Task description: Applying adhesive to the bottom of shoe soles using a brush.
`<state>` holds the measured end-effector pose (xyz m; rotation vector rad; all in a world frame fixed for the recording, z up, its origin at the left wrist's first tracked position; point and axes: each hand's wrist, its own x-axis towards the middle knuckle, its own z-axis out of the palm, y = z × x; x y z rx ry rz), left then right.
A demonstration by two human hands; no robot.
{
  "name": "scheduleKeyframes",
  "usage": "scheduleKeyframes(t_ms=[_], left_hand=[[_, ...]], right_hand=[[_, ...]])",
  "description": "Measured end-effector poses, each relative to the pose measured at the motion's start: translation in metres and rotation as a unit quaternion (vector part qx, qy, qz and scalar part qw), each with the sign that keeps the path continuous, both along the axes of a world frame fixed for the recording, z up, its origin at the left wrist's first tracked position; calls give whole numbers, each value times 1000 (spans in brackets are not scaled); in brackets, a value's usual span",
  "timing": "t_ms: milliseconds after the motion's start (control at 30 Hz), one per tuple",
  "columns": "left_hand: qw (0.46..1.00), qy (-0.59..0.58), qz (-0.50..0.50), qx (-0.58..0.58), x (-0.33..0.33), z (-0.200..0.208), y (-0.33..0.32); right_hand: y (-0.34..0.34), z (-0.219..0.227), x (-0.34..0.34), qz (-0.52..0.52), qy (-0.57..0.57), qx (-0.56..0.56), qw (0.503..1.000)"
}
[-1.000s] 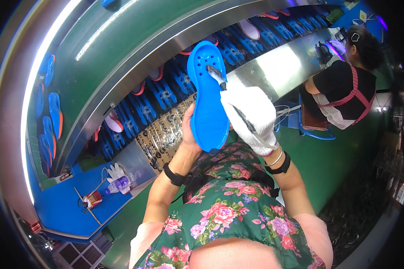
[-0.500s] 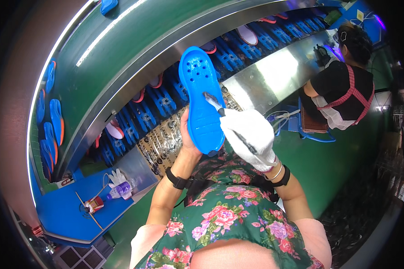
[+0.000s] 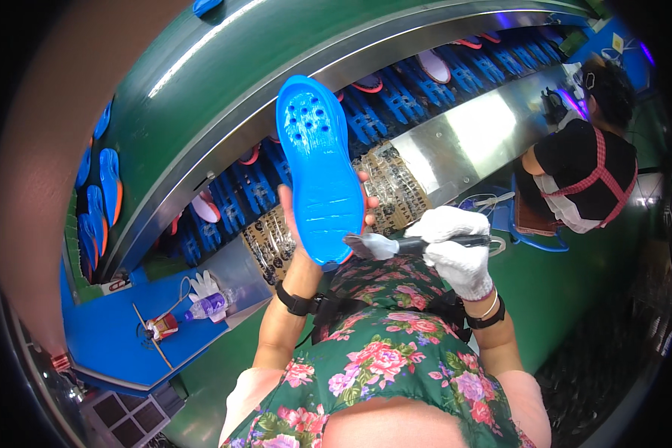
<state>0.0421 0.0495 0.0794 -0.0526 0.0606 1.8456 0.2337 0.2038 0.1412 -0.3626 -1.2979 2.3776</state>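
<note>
Blue sole (image 3: 325,187): one, in the left hand, holed end pointing away from the person.
Left hand (image 3: 289,218): bare, curled around the sole's edges from beneath.
Right hand (image 3: 459,250): white-gloved, pinching one brush (image 3: 381,247) by its handle; bristles at the sole's near end, contact unclear.
Containers: one bottle (image 3: 207,305) on its side, one red pot (image 3: 162,326), both on the blue table (image 3: 104,336); contents unclear.
Writing: dark print on the brown panel (image 3: 270,245); the bottle's purple label is unreadable.
</note>
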Motion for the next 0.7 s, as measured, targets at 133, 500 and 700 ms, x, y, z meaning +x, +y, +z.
scheduleKeyframes(t_ms=[133,500,700], left_hand=[[975,168,81,124,-27,33,-20],[943,-73,324,23,-203,95,-72],[940,-75,333,9,-251,86,-92]], right_hand=[[-5,-20,1,-14,51,-74,996],[-20,-48,-31,-11,-107,-60,992],[-23,-60,-38,10,-121,-62,991]])
